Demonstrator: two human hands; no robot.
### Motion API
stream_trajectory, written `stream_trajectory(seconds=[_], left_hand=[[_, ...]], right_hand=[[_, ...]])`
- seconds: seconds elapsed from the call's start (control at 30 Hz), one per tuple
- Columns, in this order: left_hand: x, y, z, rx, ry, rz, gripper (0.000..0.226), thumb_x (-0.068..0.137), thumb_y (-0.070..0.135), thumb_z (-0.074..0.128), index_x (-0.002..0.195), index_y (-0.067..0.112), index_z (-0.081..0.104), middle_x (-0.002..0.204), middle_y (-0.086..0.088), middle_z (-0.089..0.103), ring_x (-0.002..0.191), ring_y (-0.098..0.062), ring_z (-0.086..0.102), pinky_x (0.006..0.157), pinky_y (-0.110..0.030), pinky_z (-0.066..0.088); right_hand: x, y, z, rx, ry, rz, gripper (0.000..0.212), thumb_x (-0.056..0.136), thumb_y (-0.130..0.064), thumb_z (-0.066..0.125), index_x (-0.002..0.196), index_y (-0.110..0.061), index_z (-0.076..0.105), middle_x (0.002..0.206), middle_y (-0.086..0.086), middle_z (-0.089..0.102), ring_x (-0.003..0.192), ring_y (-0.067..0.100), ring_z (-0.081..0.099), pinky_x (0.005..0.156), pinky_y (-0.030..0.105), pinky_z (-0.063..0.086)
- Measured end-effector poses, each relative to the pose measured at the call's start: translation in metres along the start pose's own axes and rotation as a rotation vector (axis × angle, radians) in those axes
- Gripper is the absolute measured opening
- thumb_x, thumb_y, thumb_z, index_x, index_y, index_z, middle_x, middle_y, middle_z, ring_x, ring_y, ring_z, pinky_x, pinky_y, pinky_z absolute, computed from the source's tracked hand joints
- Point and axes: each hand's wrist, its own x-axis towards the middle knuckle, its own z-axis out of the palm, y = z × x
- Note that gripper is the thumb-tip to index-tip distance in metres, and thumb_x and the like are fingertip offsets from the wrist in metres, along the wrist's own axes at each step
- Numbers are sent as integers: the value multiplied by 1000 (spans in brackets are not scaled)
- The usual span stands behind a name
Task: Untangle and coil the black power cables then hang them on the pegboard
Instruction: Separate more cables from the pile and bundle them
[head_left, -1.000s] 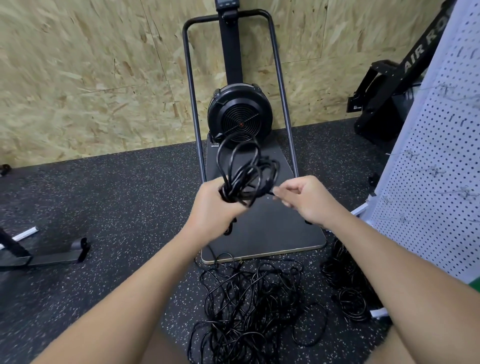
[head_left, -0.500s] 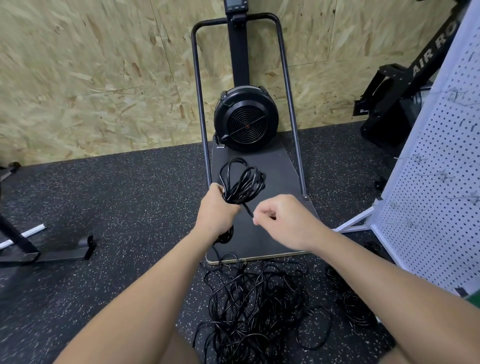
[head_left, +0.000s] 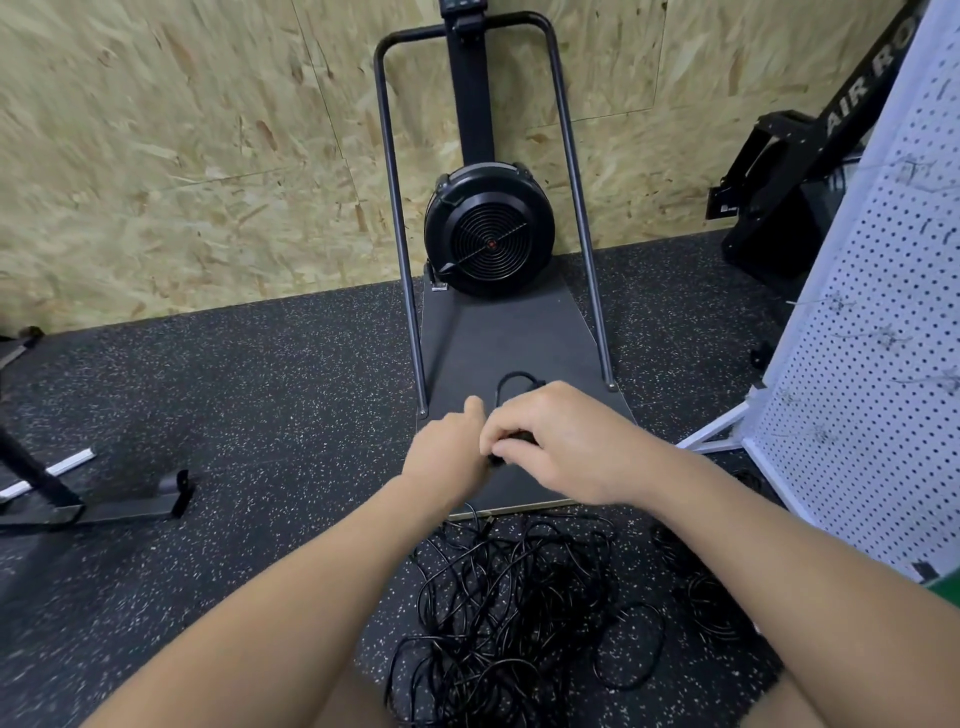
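Both hands met above the near end of the flat grey platform (head_left: 509, 338) of the black fan-wheel exercise machine (head_left: 488, 228). The left hand (head_left: 449, 452) was curled around a small bundle of thin black rubbery power cable (head_left: 511, 387), only one loop showing past the knuckles. The right hand (head_left: 558, 441) lay over it, fingers curled onto the same bundle. Nearer than the platform, a loose tangled heap of black cables (head_left: 498, 613) sprawled on speckled rubber flooring (head_left: 260, 415). Right of the platform stood the white perforated pegboard (head_left: 872, 364).
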Motion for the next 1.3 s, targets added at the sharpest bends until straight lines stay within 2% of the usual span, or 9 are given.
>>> stream_trajectory(seconds=[0.17,0.33,0.57,0.7,0.8,0.9,1.0,1.17,1.3], left_hand=[[-14,30,-2,137,-20,345,27,102,38,61,120,19,54,92,-8,71,81,-39,71,65,-40,45],[-26,28,-15,-78,-149,559,34,91,40,75,98,22,48,80,-2,64,77,-36,63,65,-44,44],[-34,25,-23,-390,-29,784,33,96,41,85,103,19,62,86,8,63,77,-16,56,73,-34,50],[-37,26,-28,-464,31,701,42,94,46,87,97,20,54,82,11,59,73,-15,55,67,-29,42],[-38,22,-35,-541,47,555,49,90,49,89,113,22,56,84,11,65,74,-14,61,65,-28,45],[-42,26,-40,-653,53,501,59,85,42,95,125,23,57,89,14,71,74,-9,63,69,-27,51],[-44,31,-47,-813,46,439,70,82,40,99,132,27,50,97,8,79,82,-19,74,80,-38,60],[-39,38,-57,-1070,230,378,35,83,31,95,105,32,69,94,17,76,88,-7,72,81,-31,55],[-30,38,-60,-1174,279,196,18,99,28,83,86,25,71,75,4,73,70,-13,68,72,-31,54]], right_hand=[[-6,13,-24,190,108,54,14,100,-9,78,99,-23,83,93,-16,80,93,7,75,91,30,58],[-13,40,-35,350,126,146,15,90,-14,90,89,-19,76,89,-1,80,89,21,77,93,50,59],[-23,76,-40,559,3,309,12,89,-12,92,90,-9,80,87,17,82,79,29,76,81,43,59],[-24,82,-37,665,61,359,13,89,-12,91,90,-5,80,88,29,78,75,30,71,74,36,57],[-24,85,-35,785,112,397,23,83,-16,95,90,-2,78,93,37,75,76,29,70,71,32,59],[-24,86,-32,925,91,381,24,75,-15,97,88,-8,78,88,21,76,74,23,72,68,30,61],[-24,85,-26,1052,36,337,8,92,-3,82,94,-4,74,91,13,73,83,24,71,75,32,62],[-18,74,-6,1400,-41,294,23,104,-25,64,114,-14,82,115,11,76,103,24,69,91,36,58],[-9,72,11,1472,-9,397,33,116,-22,54,130,5,68,106,22,68,90,27,63,91,44,59]])
